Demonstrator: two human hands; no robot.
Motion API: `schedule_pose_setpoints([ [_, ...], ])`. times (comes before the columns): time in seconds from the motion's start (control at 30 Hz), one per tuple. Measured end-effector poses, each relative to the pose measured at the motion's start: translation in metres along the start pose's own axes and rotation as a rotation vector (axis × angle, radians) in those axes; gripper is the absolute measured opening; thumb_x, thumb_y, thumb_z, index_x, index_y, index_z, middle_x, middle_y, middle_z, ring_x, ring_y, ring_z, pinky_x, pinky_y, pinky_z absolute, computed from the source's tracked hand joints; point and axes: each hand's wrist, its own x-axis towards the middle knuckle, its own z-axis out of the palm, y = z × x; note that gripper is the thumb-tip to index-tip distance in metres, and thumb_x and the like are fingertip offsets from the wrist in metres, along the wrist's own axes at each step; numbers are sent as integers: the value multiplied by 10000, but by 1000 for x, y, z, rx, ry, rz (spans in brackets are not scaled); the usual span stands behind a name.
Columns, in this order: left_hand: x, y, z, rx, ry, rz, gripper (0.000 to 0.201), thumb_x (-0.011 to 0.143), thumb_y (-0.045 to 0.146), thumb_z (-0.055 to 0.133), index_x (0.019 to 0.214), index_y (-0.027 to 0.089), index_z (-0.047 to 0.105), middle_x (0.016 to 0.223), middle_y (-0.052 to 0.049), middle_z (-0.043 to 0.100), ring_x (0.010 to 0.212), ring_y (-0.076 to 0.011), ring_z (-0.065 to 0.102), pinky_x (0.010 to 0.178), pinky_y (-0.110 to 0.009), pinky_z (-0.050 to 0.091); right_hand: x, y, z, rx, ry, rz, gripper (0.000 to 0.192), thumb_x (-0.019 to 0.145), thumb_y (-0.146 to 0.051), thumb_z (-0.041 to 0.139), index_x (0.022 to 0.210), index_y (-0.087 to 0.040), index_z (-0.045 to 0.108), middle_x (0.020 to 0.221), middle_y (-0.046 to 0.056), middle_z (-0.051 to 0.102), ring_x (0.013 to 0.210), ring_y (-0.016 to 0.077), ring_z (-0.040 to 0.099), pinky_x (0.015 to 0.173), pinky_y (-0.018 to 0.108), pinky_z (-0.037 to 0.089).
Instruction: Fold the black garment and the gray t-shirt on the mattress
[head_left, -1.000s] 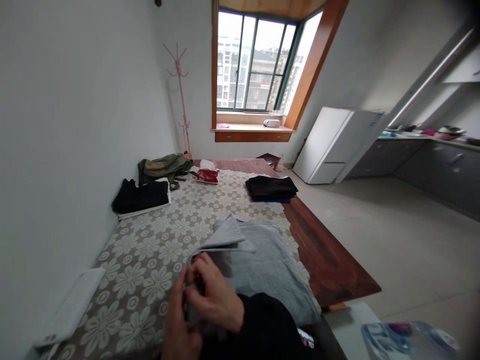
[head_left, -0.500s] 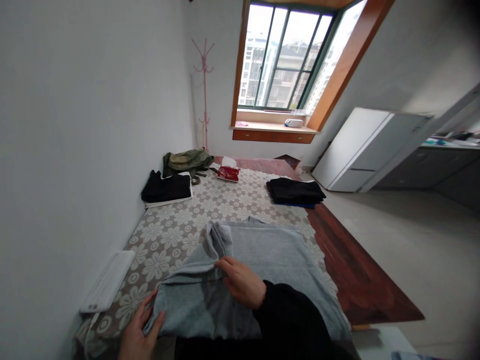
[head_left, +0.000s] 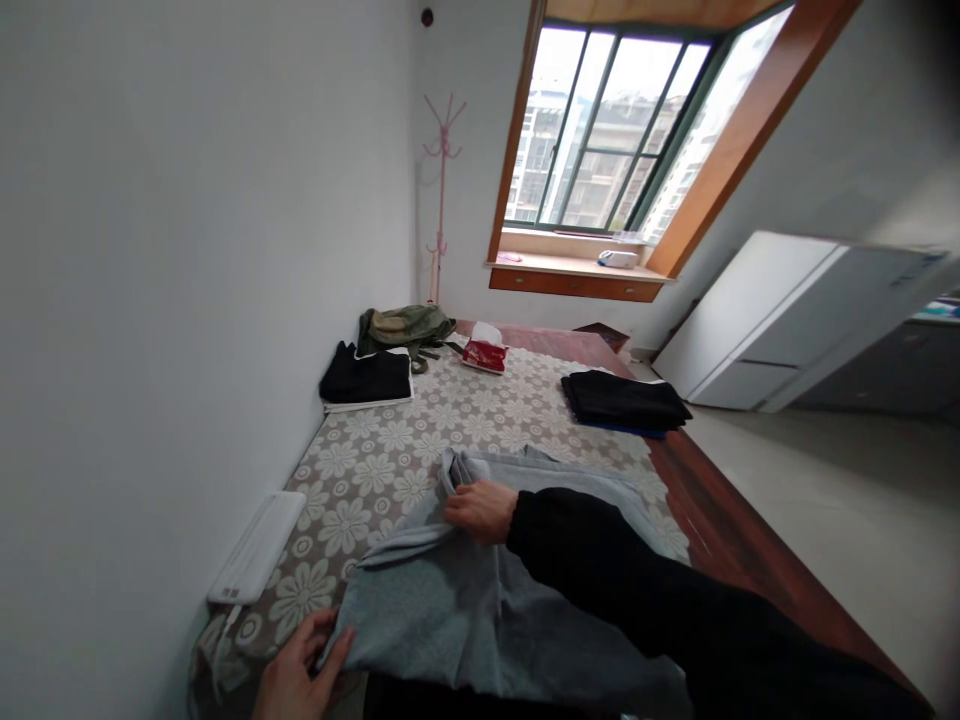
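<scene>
A grey sweatshirt lies spread on the floral tablecloth in front of me. My right hand, in a black sleeve, reaches forward and pinches a folded sleeve of the sweatshirt near its far left side. My left hand holds the near left corner of the grey cloth at the table's front edge.
A white flat box lies by the left wall. Farther back sit a black garment on a white board, a green bag, a red tissue pack and a stack of dark folded clothes. Bare wooden table edge runs right.
My two hands, together at the folded cloth a second ago, have parted: the right moved forward along the sleeve, the left to the near corner. The sweatshirt is spread wider. The view shifted left.
</scene>
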Motion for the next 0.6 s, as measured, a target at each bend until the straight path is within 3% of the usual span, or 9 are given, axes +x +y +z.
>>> schedule_pose_setpoints([
  [0.07,-3,3,-1,-13,32,41,588,679,753,720,949,233,664,884,-83,784,883,-331,769,626,-336,662,21,15,-26,-23,-11,9,180,891,-179,605,1048,-200,690,1007,97,751,949,265,676,718,344,492],
  [0.17,-5,1,-5,-26,102,71,564,668,729,731,919,226,681,920,-105,782,939,-348,760,642,-339,662,70,32,-65,-49,98,58,231,903,-196,578,1105,-208,689,1043,99,750,992,273,683,741,348,495],
  [0.27,-4,-6,-10,-76,200,44,570,651,701,748,946,220,673,1062,-128,775,1057,-375,732,651,-354,666,124,35,-82,0,178,96,253,913,-183,565,1126,-223,697,1138,92,743,1084,284,673,800,360,510],
  [0.37,-1,-10,-14,-105,237,-3,611,624,717,756,960,216,655,1130,-146,760,1081,-396,721,600,-370,662,159,26,-70,56,172,126,210,906,-159,598,1066,-218,720,1140,82,748,1059,277,692,816,358,535],
  [0.43,-1,-9,-16,-107,246,-15,654,615,739,760,987,214,644,1119,-154,763,1070,-398,726,590,-372,660,166,19,-55,88,185,148,231,915,-154,618,1120,-209,710,1184,85,737,1056,268,698,834,359,553],
  [0.5,-3,-6,-19,-106,278,12,703,637,755,754,1061,206,637,1143,-163,759,1082,-393,728,630,-373,667,157,14,-40,120,229,184,363,930,-190,655,1292,-198,637,1363,117,657,1180,277,653,923,382,554],
  [0.6,-12,-2,-26,-75,298,96,735,693,752,735,1184,213,646,1234,-156,736,1130,-384,714,731,-382,673,106,13,-19,283,457,185,563,917,-240,713,1442,-198,512,1518,152,518,1362,286,525,1092,433,483],
])
